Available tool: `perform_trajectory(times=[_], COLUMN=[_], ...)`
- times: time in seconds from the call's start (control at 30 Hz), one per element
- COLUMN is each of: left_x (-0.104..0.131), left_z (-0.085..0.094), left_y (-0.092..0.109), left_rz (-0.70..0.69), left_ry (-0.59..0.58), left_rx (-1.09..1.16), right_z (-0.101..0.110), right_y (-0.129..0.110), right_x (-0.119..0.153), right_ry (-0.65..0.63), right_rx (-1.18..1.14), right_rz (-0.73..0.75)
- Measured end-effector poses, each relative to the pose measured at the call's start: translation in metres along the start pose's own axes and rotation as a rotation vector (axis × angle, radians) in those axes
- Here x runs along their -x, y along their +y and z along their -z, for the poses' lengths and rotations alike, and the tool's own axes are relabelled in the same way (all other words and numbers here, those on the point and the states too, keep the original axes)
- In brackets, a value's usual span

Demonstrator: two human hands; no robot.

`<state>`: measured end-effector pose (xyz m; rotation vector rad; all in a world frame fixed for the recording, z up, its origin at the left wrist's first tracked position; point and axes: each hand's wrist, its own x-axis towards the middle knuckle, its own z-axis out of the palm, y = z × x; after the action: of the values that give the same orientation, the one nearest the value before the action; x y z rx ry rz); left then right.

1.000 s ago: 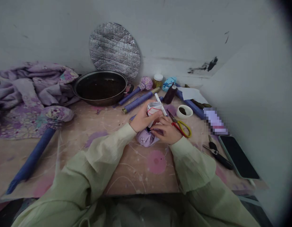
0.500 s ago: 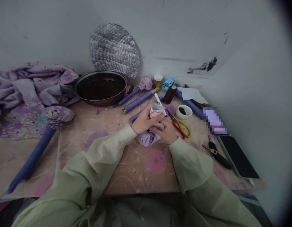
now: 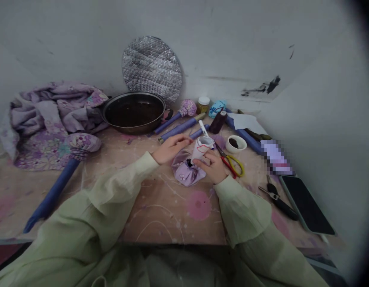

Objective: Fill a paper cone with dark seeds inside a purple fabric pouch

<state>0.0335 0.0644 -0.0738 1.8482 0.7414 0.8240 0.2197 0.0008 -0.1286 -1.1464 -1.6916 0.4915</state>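
A white paper roll with a red line (image 3: 200, 150) stands tilted on a gathered purple floral cloth bundle (image 3: 188, 173). My right hand (image 3: 213, 166) wraps its fingers and thumb round the roll from the right. To the left of the roll, my left hand (image 3: 171, 149) is off it, fingers stretched out and holding nothing. A white marker (image 3: 203, 128) lies just behind the roll. Beside my right hand are scissors with red and yellow handles (image 3: 234, 166) and a white bowl with dark contents (image 3: 240, 148).
A black pan (image 3: 133, 128), a silver round mat (image 3: 151, 65) and crumpled floral cloth (image 3: 57, 109) are at the back left. Blue-wrapped sticks (image 3: 55, 190) lie on both sides. A thread spool (image 3: 217, 122), pliers (image 3: 283, 207) and a phone (image 3: 308, 205) sit rightward.
My left hand has let go of the roll and moved left with its fingers extended. More of the roll and cloth bundle now shows. The view has shifted slightly.
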Motion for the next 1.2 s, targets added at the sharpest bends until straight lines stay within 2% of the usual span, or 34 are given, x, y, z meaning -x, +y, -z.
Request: perform_trajectory(times=[0.17,0.33,0.83,0.97,1.1,1.2], left_x=[0.024,0.034,0.048,0.049,0.050,0.051], left_z=[0.000,-0.011,-0.019,-0.020,-0.019,-0.017], left_y=[-0.018,-0.024,-0.018,-0.014,-0.013,-0.014], left_rz=[-0.097,-0.094,-0.137,-0.125,-0.110,-0.094], left_ry=[-0.148,-0.097,-0.084,-0.090,-0.048,-0.068], left_rx=[-0.328,-0.529,-0.524,-0.493,-0.525,-0.545], right_z=[0.001,0.002,0.002,0.002,0.002,0.002], right_y=[0.000,0.000,-0.001,-0.001,-0.001,-0.002], right_x=[0.001,0.002,0.002,0.002,0.002,0.002], right_ry=[0.007,0.002,0.008,-0.001,0.004,0.000], right_rx=[0.000,-0.001,-0.008,-0.009,-0.009,-0.011], right_rz=[-0.002,-0.001,-0.011,-0.008,-0.004,-0.002])
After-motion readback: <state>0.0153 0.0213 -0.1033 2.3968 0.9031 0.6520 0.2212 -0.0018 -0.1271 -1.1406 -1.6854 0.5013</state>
